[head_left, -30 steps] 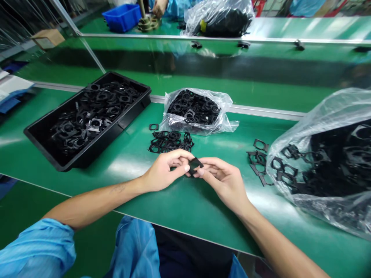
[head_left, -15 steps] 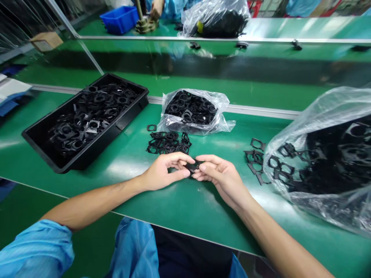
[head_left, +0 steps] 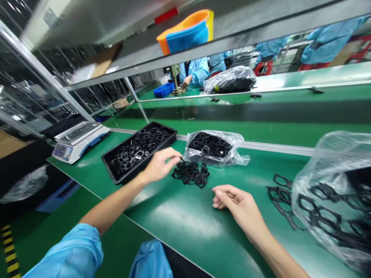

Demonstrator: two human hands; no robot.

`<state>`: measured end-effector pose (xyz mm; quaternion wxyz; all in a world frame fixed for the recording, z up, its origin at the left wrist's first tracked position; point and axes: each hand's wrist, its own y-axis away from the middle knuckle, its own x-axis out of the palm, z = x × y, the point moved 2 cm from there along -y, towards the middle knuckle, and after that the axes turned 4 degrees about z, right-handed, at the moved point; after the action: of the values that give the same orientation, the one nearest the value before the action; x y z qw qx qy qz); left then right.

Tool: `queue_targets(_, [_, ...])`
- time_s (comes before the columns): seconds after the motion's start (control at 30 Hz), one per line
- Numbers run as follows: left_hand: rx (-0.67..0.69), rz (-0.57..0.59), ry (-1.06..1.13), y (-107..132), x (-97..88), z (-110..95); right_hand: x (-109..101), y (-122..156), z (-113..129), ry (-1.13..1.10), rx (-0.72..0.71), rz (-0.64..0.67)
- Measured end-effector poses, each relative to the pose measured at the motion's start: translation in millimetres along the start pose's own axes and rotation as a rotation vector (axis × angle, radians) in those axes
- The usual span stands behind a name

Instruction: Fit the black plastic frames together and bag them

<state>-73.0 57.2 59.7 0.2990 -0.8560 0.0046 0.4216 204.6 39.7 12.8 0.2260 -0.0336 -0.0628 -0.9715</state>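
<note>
My left hand (head_left: pixel 160 165) reaches over the left edge of a pile of black plastic frames (head_left: pixel 189 173), its thumb and fingers pinched on a dark piece that looks like one of those frames. Only a sliver of that piece shows at the fingertips. Above the green tabletop, right of the pile, my right hand (head_left: pixel 236 202) has its fingers curled together against the thumb, with nothing visible in them. Just behind the pile lies a clear plastic bag (head_left: pixel 239 150) filled with similar black parts.
A black tray (head_left: pixel 114 175) of black parts stands left of the pile, with a scale (head_left: pixel 78 141) beyond. At right, a large clear bag (head_left: pixel 327 150) spills frames (head_left: pixel 281 197). A shelf (head_left: pixel 246 40) crosses overhead; a co-worker (head_left: pixel 197 71) sits across the bench.
My hands were together over a small black part; now they are apart. The left has moved away toward the pile and tray, the right stays near the front. The camera has tilted up and left.
</note>
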Motion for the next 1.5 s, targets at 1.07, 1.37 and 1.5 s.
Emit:
queue_targets(1.07, [0.414,-0.016,0.153,32.1,87.6,-54.0,-34.7,20.2,7.5,1.04,-0.006,-0.011])
queue_targets(1.37, [0.378,-0.024,0.211,44.9,82.4,-55.0,-12.0,16.5,-14.2,0.517,-0.034,0.038])
queue_targets(1.5, [0.321,-0.014,0.242,41.3,77.9,-49.9,-11.4,14.0,-17.3,0.358,0.041,0.082])
